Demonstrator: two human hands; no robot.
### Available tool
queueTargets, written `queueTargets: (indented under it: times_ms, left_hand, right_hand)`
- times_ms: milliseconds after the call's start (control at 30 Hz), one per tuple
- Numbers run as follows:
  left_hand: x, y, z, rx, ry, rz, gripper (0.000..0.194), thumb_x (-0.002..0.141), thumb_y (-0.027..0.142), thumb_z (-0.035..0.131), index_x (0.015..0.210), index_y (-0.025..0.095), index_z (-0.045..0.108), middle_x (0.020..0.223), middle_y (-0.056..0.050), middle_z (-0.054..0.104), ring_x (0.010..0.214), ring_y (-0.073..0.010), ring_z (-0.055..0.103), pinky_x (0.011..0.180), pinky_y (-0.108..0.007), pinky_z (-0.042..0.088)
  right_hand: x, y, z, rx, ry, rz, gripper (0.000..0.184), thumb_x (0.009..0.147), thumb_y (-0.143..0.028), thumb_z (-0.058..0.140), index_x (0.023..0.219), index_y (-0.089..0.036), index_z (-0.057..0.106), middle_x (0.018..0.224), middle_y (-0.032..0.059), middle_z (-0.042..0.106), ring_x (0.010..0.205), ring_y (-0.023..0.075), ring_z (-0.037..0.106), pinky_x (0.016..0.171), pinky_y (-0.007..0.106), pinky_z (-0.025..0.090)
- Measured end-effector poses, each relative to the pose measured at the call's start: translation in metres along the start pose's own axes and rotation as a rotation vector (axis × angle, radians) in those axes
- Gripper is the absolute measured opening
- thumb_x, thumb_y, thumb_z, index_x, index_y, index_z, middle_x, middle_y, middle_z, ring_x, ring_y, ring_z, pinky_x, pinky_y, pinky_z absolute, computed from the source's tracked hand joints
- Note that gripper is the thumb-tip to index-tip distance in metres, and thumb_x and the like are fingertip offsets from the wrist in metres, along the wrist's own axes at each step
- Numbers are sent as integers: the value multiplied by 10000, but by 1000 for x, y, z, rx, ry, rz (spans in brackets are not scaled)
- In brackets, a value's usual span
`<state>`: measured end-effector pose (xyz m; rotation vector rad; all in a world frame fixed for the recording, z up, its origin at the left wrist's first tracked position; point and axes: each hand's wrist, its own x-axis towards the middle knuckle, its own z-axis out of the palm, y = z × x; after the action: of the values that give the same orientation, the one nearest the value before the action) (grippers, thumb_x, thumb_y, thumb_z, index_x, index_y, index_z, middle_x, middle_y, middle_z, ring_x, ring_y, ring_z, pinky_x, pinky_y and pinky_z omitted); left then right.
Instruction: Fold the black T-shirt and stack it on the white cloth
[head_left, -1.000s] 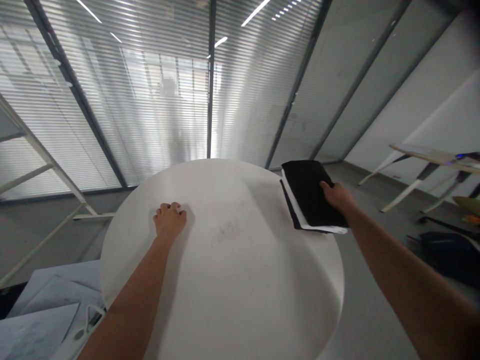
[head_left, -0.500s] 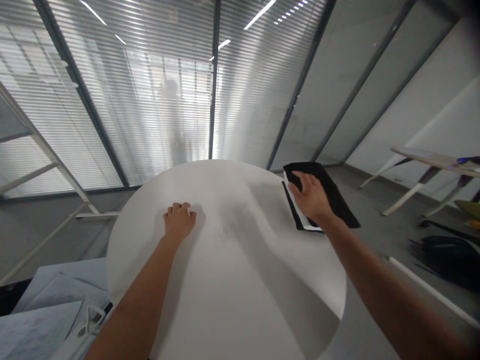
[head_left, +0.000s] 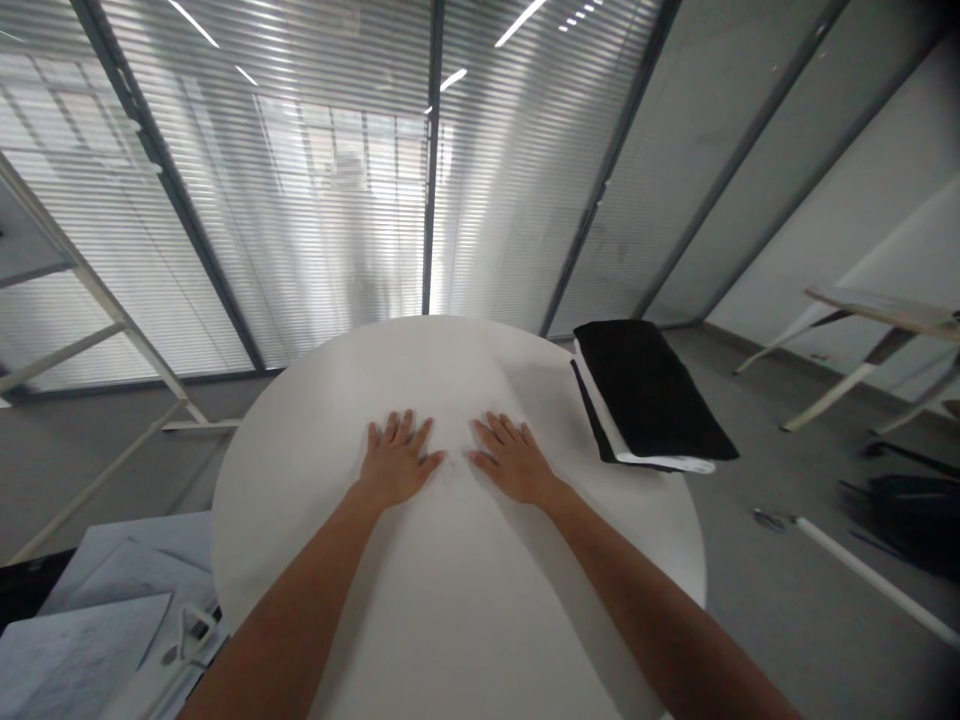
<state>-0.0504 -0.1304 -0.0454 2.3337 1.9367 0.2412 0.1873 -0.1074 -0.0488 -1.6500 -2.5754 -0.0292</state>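
Observation:
Both palms face down on a round white table (head_left: 457, 370). My left hand (head_left: 397, 465) lies left of the middle with its fingers spread, holding nothing. Close beside it, with a small gap between the thumbs, my right hand (head_left: 514, 460) rests with fingers apart and nothing in them. To the right of it, a folded black cloth-like thing with a white inner layer (head_left: 645, 390) lies at the table's right edge, its outer corner reaching past the rim. Neither hand touches it.
Papers (head_left: 90, 630) lie on a surface at the lower left, beside a white metal frame (head_left: 135, 340). Glass panels with blinds (head_left: 337, 220) stand behind the table. Another table (head_left: 885, 310), a dark object (head_left: 907, 520) and a white pole (head_left: 870, 575) are at the right.
My right hand has left the folded black thing and come down on the table's middle. My left hand has moved right and its curled fingers have spread flat.

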Motion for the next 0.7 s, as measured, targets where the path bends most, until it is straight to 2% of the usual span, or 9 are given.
queueTargets:
  times_ms: [433,700]
  left_hand:
    - [0,-1,0,-36,8,-11,708,882,688,246,1504,353,272,1595,-53,203,1461,-358,110,1135,-626,66]
    - [0,-1,-1,-25,-1,-9,741,869,716,209,1507,345,269,1598,-58,193,1460,-362,111,1129,-633,64]
  right_hand:
    - [-2,-1,-6,21,-5,-11,672,949,-623,212,1521,-272,254,1584,65,201,1454,303,170,1139,525,170]
    - [-2,-1,-4,30,-11,-13,676,954,-616,211,1522,-253,252,1585,78,195,1456,304,160,1140,533,159]
